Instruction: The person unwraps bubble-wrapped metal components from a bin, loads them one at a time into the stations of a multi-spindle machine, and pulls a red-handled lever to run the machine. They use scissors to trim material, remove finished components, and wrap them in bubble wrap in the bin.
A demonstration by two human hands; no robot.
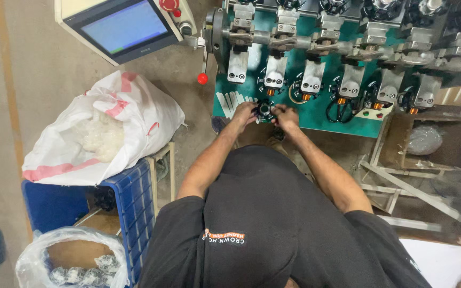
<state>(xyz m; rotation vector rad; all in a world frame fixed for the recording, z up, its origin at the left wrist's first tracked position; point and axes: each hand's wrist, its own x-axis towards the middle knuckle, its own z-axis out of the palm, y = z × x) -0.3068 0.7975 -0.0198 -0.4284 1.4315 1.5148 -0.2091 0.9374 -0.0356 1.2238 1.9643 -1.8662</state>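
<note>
My left hand and my right hand meet over a small round black part with a dark ring shape, both gripping it at its sides. It is held just above the green machine table, near its front edge. A fan of white strips lies on the green table just left of my left hand. Behind the hands stands a row of grey winding heads, several with copper coils beneath them.
A touch-screen panel hangs at the upper left, a red knob below it. A white sack of white parts rests on a blue crate. A clear bag holds more parts. A wooden frame lies at right.
</note>
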